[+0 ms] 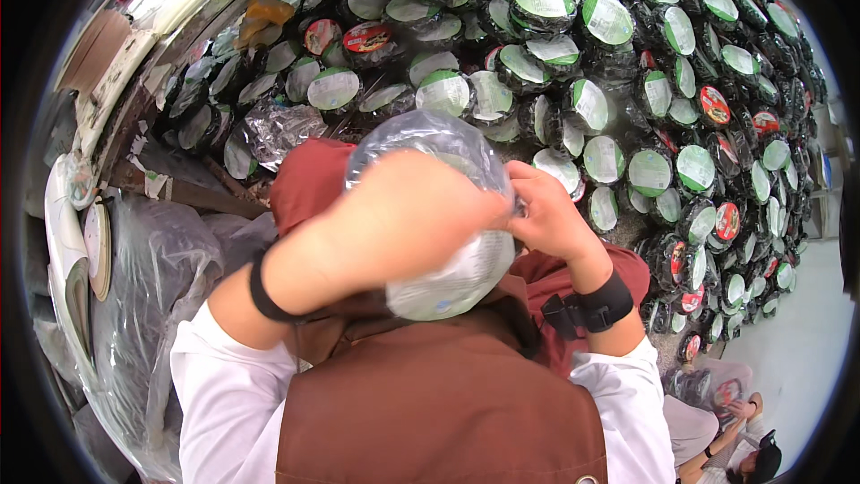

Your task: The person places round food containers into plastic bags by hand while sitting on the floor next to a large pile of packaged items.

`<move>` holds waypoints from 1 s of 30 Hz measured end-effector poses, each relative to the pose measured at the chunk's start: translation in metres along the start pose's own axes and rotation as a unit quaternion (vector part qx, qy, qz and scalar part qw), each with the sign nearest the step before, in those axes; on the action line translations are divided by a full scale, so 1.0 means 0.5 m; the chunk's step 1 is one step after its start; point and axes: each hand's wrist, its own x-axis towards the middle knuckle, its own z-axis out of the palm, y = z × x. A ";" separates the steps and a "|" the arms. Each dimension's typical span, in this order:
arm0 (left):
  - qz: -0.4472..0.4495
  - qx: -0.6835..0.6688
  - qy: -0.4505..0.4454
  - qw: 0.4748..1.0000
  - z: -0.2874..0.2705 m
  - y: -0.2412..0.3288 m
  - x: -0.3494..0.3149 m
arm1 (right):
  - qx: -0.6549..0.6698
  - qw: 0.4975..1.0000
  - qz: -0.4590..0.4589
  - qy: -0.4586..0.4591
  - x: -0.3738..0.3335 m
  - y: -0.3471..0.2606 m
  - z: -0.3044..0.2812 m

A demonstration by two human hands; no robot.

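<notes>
A round package point(452, 278) with a whitish label sits at my lap, wrapped in clear, shiny plastic point(430, 130). My left hand point(403, 202) reaches across its top, blurred by motion, with its fingertips close to my right hand. That blur and the angle hide how its fingers are placed. At the package's right edge, my right hand point(546, 215) has thumb and forefinger pinched together on what looks like the plastic wrap. The underside of the package is hidden.
Many round packages in dark plastic with white-green or red labels pile up ahead and right point(649, 170). Clear plastic sheeting point(157, 278) lies at left, beside a wooden board point(179, 188). Another person point(735, 439) sits at lower right, holding a package.
</notes>
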 end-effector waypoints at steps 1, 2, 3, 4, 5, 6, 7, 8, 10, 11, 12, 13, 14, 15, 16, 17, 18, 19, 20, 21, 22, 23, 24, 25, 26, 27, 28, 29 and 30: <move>0.022 0.036 -0.007 0.999 0.014 0.025 -0.001 | 0.054 0.996 0.059 0.030 -0.018 0.026 0.004; 0.009 0.005 0.018 1.000 0.022 0.034 -0.007 | 0.084 0.985 0.125 0.087 -0.043 0.057 0.008; -0.002 -0.029 0.042 0.999 0.033 0.039 -0.015 | 0.164 0.954 0.219 0.123 -0.085 0.096 0.012; -0.060 -0.008 0.046 0.997 0.046 0.035 -0.024 | 0.276 0.900 0.274 0.197 -0.124 0.113 0.025; -0.078 -0.044 0.102 0.991 0.085 0.015 -0.028 | 0.382 0.823 0.322 0.271 -0.153 0.117 0.035; -0.096 -0.040 0.084 0.991 0.121 0.005 -0.025 | 0.440 0.777 0.328 0.310 -0.163 0.112 0.054; -0.111 -0.037 0.068 0.991 0.157 -0.001 -0.024 | 0.437 0.752 0.362 0.335 -0.171 0.133 0.087; -0.130 -0.071 0.050 0.988 0.194 0.014 -0.023 | 0.512 0.694 0.360 0.355 -0.175 0.145 0.127; -0.160 -0.145 -0.019 0.976 0.259 0.068 -0.014 | 0.566 0.626 0.356 0.401 -0.176 0.179 0.205; -0.132 -0.178 -0.135 0.966 0.271 0.091 -0.004 | 0.547 0.618 0.363 0.433 -0.185 0.199 0.237; -0.121 -0.214 -0.121 0.962 0.270 0.098 -0.006 | 0.479 0.658 0.340 0.472 -0.175 0.199 0.252; -0.110 -0.250 -0.107 0.956 0.268 0.100 -0.009 | 0.289 0.744 0.328 0.505 -0.165 0.199 0.261; -0.108 -0.286 0.018 0.952 0.294 0.071 -0.009 | 0.112 0.833 0.303 0.449 -0.176 0.206 0.233; -0.108 -0.314 0.142 0.932 0.315 0.022 -0.016 | -0.064 0.887 0.266 0.373 -0.175 0.195 0.206; -0.224 -0.532 0.104 0.810 0.310 -0.019 -0.012 | -0.098 0.909 0.283 0.288 -0.156 0.163 0.174; -0.325 -0.702 -0.022 0.633 0.234 -0.034 0.004 | -0.194 0.923 0.203 0.264 -0.149 0.165 0.153; -0.319 -0.744 -0.032 0.586 0.243 -0.036 0.000 | -0.253 0.934 0.180 0.175 -0.138 0.172 0.153; -0.312 -0.783 -0.041 0.537 0.249 -0.036 0.000 | -0.309 0.935 0.154 0.084 -0.126 0.172 0.160; -0.312 -0.783 -0.043 0.537 0.253 -0.032 0.007 | -0.319 0.941 0.114 0.029 -0.114 0.165 0.174; -0.310 -0.805 0.023 0.505 0.262 -0.025 0.017 | -0.324 0.943 0.074 -0.031 -0.103 0.158 0.198; -0.304 -0.823 0.087 0.472 0.267 -0.022 0.028 | -0.320 0.938 0.106 -0.083 -0.097 0.148 0.221; -0.322 -0.818 0.120 0.462 0.274 -0.030 0.035 | -0.314 0.930 0.137 -0.136 -0.098 0.145 0.240; -0.317 -0.736 0.119 0.587 0.273 -0.018 0.041 | -0.305 0.923 0.109 -0.209 -0.102 0.179 0.241; -0.307 -0.637 0.117 0.697 0.277 0.003 0.041 | -0.304 0.922 0.110 -0.212 -0.077 0.167 0.205; -0.213 -0.589 0.126 0.769 0.292 0.035 0.044 | -0.270 0.908 0.158 -0.279 -0.048 0.155 0.160; -0.113 -0.535 0.126 0.828 0.304 0.075 0.046 | -0.228 0.909 0.177 -0.302 -0.055 0.236 0.178; -0.086 -0.469 0.061 0.877 0.295 0.094 0.034 | -0.185 0.907 0.192 -0.327 -0.057 0.314 0.200; -0.063 -0.395 0.001 0.917 0.278 0.094 0.026 | -0.184 0.906 0.186 -0.333 -0.043 0.302 0.184; -0.079 -0.407 -0.007 0.910 0.240 0.078 0.023 | -0.099 0.922 0.209 -0.310 -0.036 0.267 0.143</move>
